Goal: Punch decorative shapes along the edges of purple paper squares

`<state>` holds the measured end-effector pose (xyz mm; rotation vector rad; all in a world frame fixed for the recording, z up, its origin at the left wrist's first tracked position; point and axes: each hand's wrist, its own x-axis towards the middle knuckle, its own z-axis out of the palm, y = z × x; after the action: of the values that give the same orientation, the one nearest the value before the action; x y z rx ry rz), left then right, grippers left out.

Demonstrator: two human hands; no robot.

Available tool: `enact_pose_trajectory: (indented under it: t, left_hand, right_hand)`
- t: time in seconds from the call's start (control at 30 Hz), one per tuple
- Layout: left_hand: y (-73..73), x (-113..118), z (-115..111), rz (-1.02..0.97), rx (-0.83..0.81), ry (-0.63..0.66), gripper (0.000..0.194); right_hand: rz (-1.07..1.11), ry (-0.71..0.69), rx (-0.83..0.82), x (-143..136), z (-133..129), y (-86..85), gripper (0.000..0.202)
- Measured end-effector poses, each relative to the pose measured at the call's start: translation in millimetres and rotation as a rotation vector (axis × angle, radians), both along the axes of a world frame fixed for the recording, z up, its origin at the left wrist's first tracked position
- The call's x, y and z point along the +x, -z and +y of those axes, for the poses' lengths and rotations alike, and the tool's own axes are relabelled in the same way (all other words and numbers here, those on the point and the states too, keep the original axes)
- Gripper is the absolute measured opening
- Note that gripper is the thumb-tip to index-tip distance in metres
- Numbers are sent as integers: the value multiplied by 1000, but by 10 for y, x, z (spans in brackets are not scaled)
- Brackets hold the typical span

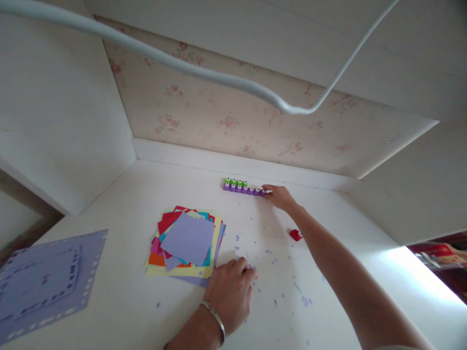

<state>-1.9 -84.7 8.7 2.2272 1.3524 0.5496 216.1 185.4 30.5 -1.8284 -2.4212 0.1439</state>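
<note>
At the far side of the white table, my right hand (279, 195) has its fingers closed around the small purple craft punch at the right end of a row of purple craft punches (239, 188). Behind that row stands a shorter line of green craft punches (233, 181). My left hand (233, 287), with a bracelet at the wrist, rests on the table with curled fingers; whatever lies under them is hidden. Just left of it is a stack of coloured paper squares (189, 239), purple uppermost. A red craft punch (296, 235) sits beside my right forearm.
Purple paper bits (270, 252) are scattered over the table. A purple sheet with punched borders (40, 287) lies at the left. A white cable (204, 73) hangs across the upper view. White panels stand at both sides, and flowered wallpaper (226, 121) covers the back.
</note>
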Motion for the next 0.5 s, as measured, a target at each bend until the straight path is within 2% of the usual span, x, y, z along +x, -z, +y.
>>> enact_pose_trajectory:
  t: [0.13,0.23,0.37,0.5]
  left_hand:
    - [-5,5,-5,8,3,-6,23]
    - [-12,3,-9,10,6,-9,24]
    - [-21,-5,-13,19,13,-12,24]
    - [-25,-4,-5,22,20,0,25]
  right_hand:
    - [31,-5,-15,-26,-29,-45,45]
    - [43,8,-26,63,-60,-154,49]
    - [8,32,-67,407,-239,-380,41]
    - [-63,9,-247,904,-637,-609,24]
